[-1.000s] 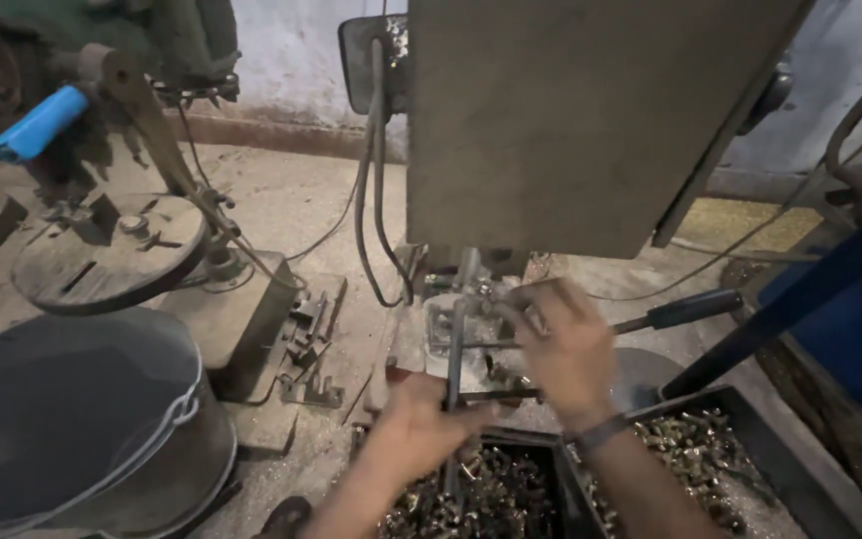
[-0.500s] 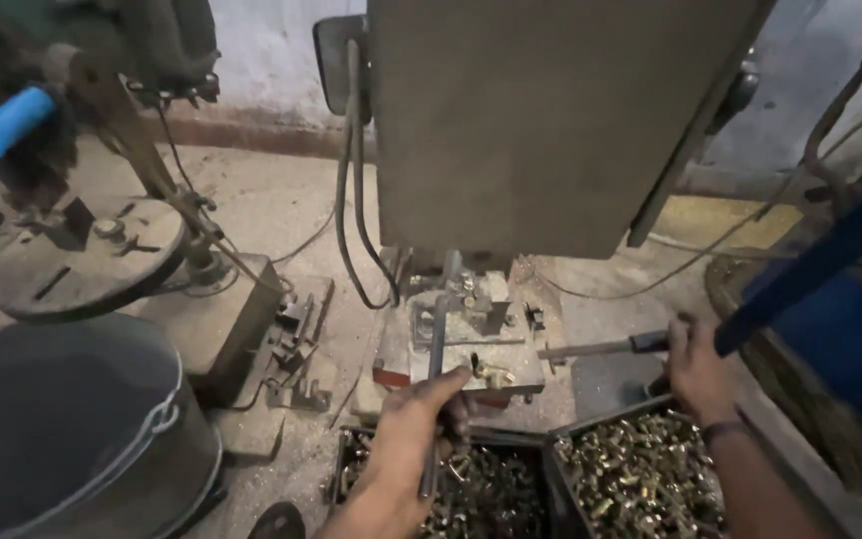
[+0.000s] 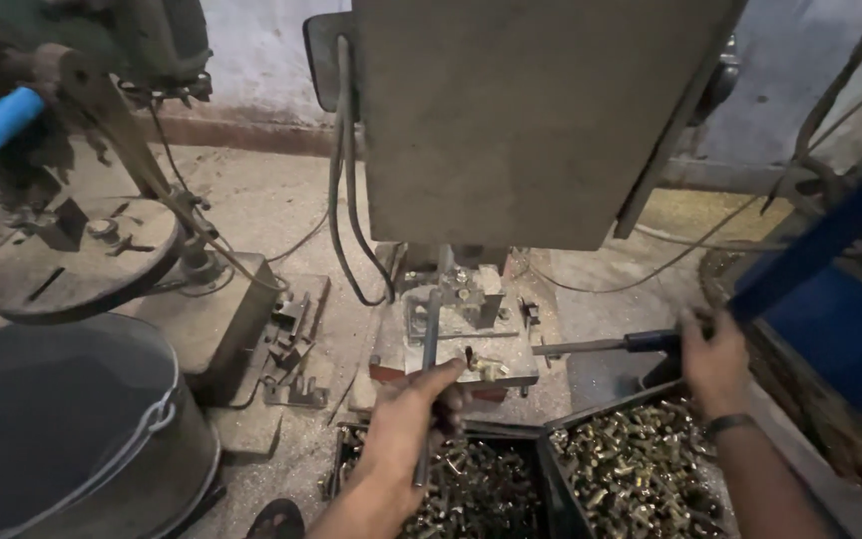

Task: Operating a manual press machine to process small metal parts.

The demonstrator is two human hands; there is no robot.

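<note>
My left hand (image 3: pixel 406 424) grips a thin upright metal rod (image 3: pixel 430 329) in front of the machine's small work table (image 3: pixel 451 344). A few small brass pieces (image 3: pixel 489 368) lie on that table near the rod. My right hand (image 3: pixel 715 364) is closed around the black grip of a horizontal lever handle (image 3: pixel 601 345) that sticks out to the right of the table. A large grey machine housing (image 3: pixel 521 110) hangs above and hides the tool head.
Two dark trays of small brass parts sit below my hands, the left tray (image 3: pixel 476 489) and the right tray (image 3: pixel 641 474). A grey metal bucket (image 3: pixel 62 429) stands at lower left beside another machine with a round table (image 3: pixel 72 260). Black cables (image 3: pixel 346 200) hang down. A blue frame (image 3: pixel 830 269) is on the right.
My right hand left the work table, moved right and took hold of the lever handle. My left hand stayed on the rod. The view shifted slightly.
</note>
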